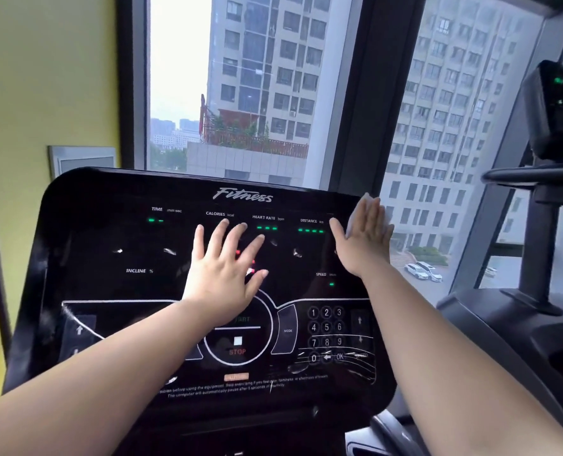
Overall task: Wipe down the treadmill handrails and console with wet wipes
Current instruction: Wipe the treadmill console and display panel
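Note:
The black treadmill console fills the middle of the view, with lit green readouts and a number keypad at its lower right. My left hand lies flat on the console's centre, fingers spread and straight, above the round START/STOP dial. My right hand is at the console's upper right edge with straight fingers. It presses on a pale, thin wet wipe, which shows only around the fingers and thumb. Wet streaks glint on the lower part of the panel.
A neighbouring machine with its own lit console and dark post stands close on the right. A tall window is right behind the console, and a yellow wall is on the left. A grey curved part shows below the console.

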Demonstrator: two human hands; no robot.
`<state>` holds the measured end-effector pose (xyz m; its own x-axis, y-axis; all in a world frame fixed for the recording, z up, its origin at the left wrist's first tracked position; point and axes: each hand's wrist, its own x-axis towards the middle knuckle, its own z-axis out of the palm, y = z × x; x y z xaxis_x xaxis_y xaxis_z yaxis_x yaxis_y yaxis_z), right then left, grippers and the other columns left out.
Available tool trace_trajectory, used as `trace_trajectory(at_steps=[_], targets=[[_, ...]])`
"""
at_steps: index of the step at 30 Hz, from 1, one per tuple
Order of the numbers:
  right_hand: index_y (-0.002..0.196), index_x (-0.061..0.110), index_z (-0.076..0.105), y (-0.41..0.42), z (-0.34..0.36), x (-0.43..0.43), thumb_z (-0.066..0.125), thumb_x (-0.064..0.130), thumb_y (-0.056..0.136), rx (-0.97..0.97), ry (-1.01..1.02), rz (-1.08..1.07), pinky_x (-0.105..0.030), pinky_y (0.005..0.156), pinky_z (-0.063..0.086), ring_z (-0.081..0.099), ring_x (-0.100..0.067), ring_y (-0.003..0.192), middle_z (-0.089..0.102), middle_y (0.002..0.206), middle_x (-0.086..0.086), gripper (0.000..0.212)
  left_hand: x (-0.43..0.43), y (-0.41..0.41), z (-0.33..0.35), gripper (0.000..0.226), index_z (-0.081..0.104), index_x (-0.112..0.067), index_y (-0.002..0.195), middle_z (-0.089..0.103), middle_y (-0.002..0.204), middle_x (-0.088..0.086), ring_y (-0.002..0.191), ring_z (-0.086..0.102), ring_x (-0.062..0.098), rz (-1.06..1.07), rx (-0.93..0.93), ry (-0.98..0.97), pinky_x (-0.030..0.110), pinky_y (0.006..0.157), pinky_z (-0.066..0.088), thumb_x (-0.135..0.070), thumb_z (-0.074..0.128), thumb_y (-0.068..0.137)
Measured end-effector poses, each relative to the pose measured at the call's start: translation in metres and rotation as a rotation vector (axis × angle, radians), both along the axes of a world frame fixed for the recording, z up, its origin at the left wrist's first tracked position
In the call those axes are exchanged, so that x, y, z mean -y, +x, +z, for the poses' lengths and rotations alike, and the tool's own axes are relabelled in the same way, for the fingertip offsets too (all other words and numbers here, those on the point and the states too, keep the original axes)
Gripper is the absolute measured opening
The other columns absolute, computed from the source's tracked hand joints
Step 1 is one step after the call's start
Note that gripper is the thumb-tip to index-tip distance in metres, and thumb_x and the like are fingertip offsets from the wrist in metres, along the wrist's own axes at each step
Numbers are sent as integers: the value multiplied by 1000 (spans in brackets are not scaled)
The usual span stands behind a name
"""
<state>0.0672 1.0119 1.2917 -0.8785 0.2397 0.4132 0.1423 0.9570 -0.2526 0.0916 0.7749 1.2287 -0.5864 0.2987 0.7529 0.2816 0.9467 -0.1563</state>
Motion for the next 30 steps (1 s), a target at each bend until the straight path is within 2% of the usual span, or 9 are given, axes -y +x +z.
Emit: trace_trajectory(at_steps=[5, 13, 21, 23, 25, 27, 30], targets=[[144, 9, -28, 5, -19, -7, 9, 62, 94, -3, 6, -11, -38, 115, -18, -29, -22, 141, -32, 152, -12, 81, -10, 0, -2, 62, 62, -18, 126, 57, 130, 15, 125, 47, 41, -37, 18, -108, 58, 104, 21, -55, 33, 86], [145, 15, -28, -1, 2, -28, 12, 58, 97, -1, 8, 97, -34, 117, -15, -30, -15, 140, -35, 152, -4, 77, -9, -3, -5, 65, 62, -18, 126, 56, 132, 16, 125, 47, 42, -23, 43, -156, 60, 103, 22, -57, 31, 85], [143, 14, -30, 41, -72, -33, 19, 54, 97, 2, 27, 130, -31, 114, -19, -35, -14, 137, -37, 150, -6, 78, -11, -1, -6, 67, 59, -17, 130, 53, 135, 17, 128, 44, 42, -15, 84, -183, 60, 106, 19, -58, 30, 85], [143, 13, -29, 54, -91, -33, 20, 52, 98, 45, 47, 137, -31, 114, -20, -38, -13, 134, -39, 148, -6, 77, -11, 1, -4, 71, 51, -21, 137, 47, 142, 15, 134, 37, 40, 29, 87, -187, 59, 109, 15, -60, 21, 87], [144, 12, -28, 57, -93, -35, 20, 50, 99, 74, 40, 146, -31, 114, -20, -39, -13, 132, -39, 149, -7, 76, -12, 4, -2, 74, 26, -27, 150, 24, 156, 11, 144, 15, 37, 78, 96, -223, 58, 113, 3, -63, 7, 89], [144, 13, -28, 51, -76, -36, 18, 51, 99, 74, 43, 159, -31, 114, -19, -39, -12, 131, -38, 149, -7, 75, -11, 5, -3, 75, 0, -29, 153, 0, 161, 7, 146, -5, 34, 100, 134, -233, 56, 114, -7, -64, -1, 86], [145, 14, -27, 31, -36, -33, 15, 52, 99, 60, 13, 163, -33, 114, -17, -34, -14, 136, -37, 150, -7, 73, -11, 6, -1, 83, -5, -29, 152, -3, 161, 6, 146, -8, 33, 103, 133, -252, 56, 112, -10, -64, -17, 77]])
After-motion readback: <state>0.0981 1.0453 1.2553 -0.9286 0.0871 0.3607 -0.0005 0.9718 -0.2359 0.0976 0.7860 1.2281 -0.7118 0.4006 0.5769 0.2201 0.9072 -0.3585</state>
